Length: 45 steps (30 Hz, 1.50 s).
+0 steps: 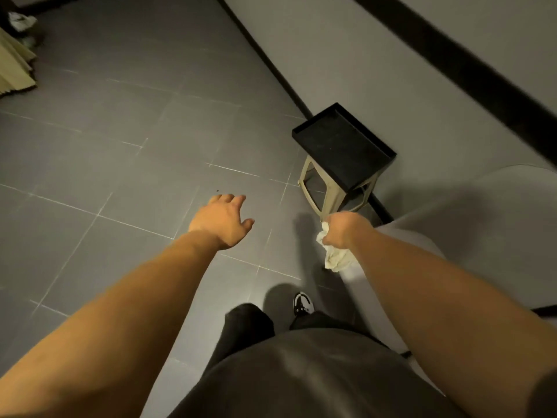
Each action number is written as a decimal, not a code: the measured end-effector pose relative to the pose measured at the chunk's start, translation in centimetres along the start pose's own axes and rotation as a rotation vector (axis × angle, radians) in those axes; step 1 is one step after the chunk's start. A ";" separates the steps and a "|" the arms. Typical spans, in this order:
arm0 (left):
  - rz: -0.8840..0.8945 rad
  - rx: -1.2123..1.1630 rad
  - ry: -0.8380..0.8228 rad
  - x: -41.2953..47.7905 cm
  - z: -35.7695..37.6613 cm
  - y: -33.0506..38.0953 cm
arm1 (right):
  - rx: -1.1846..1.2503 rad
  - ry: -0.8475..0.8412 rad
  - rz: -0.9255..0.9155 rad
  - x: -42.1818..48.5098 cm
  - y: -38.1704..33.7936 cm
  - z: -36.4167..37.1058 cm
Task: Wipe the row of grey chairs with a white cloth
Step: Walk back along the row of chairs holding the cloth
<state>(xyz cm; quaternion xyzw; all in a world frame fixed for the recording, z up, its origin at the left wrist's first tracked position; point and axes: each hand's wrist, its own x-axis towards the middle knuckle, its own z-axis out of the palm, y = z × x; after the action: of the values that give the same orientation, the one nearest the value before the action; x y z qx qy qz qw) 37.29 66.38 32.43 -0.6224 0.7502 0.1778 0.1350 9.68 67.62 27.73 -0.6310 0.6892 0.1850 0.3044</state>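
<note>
White cloth (334, 257) hangs bunched in the fist of the right hand (343, 229), just beside the edge of the 1 grey chair (482, 233) in view. The left hand (221, 223) hovers over the floor tiles, fingers loosely spread, holding nothing. Wiping seems between strokes; next, the cloth must be pressed flat onto the seat.

A black rectangular tray (343, 146) sits on a beige plastic stool (327, 191) standing on the grey tiled floor (120, 131), close against the pale grey wall (361, 55) and its black skirting (381, 211). Beige pleated fabric (12, 70) lies far left. A black-and-white shoe (303, 303) rests on the floor.
</note>
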 end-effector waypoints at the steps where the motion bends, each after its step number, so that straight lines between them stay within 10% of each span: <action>1: 0.027 0.006 -0.003 1.4 -0.6 0.1 | 0.007 -0.002 0.009 1.0 -0.4 -1.0; 18: 0.400 0.276 -0.167 32.3 -13.3 -7.4 | 0.392 0.073 0.411 15.4 -7.0 -13.1; 45: 0.949 0.572 -0.218 53.9 -17.2 18.8 | 0.797 0.117 0.736 27.7 7.4 -18.3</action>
<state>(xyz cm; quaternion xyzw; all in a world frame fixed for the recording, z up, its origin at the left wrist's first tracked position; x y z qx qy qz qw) 8.96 14.24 26.89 -0.1335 0.9478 0.0719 0.2805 -1.50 35.99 22.31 -0.1930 0.8970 -0.0315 0.3964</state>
